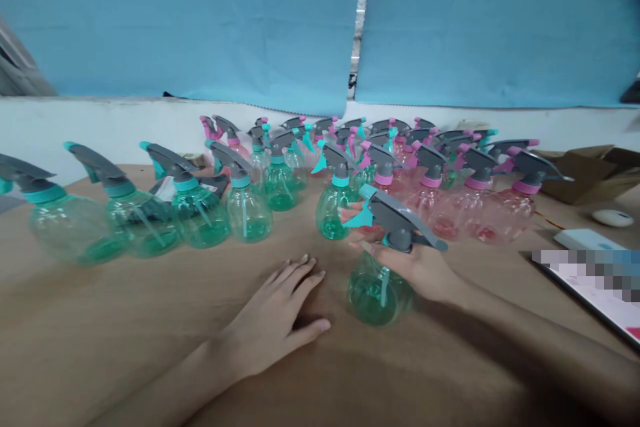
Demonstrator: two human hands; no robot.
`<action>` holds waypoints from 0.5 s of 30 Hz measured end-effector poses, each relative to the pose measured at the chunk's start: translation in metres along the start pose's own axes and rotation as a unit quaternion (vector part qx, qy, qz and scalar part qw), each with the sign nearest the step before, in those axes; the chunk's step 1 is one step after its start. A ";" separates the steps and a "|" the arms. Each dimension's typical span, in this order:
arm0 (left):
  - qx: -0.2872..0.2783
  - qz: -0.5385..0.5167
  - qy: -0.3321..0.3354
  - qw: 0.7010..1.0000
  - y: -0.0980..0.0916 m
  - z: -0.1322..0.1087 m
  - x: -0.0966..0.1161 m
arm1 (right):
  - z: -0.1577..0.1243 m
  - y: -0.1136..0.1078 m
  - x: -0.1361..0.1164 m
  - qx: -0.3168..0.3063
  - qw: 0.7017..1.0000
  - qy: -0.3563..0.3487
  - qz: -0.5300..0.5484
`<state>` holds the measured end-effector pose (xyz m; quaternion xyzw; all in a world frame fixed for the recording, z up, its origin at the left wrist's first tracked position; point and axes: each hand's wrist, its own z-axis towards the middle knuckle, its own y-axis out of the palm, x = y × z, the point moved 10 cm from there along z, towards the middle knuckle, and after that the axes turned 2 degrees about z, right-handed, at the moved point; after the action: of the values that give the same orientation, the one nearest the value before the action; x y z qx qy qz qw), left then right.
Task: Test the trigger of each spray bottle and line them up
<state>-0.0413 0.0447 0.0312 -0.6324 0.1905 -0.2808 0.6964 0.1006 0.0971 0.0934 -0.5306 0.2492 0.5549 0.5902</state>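
My right hand (pixel 420 267) is wrapped round the neck of a green spray bottle (pixel 377 290) with a grey and turquoise trigger head. Green liquid and a dip tube show through its clear body. Flat on the table, my left hand (pixel 280 320) has its fingers stretched out and holds nothing. Just behind the gripped bottle stands another green spray bottle (pixel 334 210). A row of green spray bottles, among them one upright bottle (pixel 249 213), extends to the left. Pink spray bottles (pixel 473 210) stand close together on the right, partly overlapping one another.
More pink and green bottles crowd the back near the white wall (pixel 125 123). At the right are a cardboard box (pixel 585 177), a white computer mouse (pixel 613 217) and a tablet-like screen (pixel 595 287). Blue curtains (pixel 200 27) hang behind the wooden table (pixel 150 320).
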 end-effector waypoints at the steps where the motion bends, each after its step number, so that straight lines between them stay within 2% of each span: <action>1: 0.000 0.000 0.000 1.000 0.000 0.000 0.000 | 0.000 0.000 -0.001 -0.002 1.000 -0.012 0.000; 6: 0.000 -0.002 -0.004 1.000 -0.001 0.001 0.000 | 0.001 0.002 -0.003 -0.010 0.999 -0.035 0.000; 15: 0.004 -0.016 -0.003 1.000 -0.002 0.000 0.001 | -0.001 0.002 -0.005 -0.012 0.999 -0.016 0.026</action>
<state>-0.0409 0.0441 0.0337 -0.6334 0.1770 -0.2907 0.6949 0.0980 0.0938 0.0967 -0.5216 0.2471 0.5817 0.5731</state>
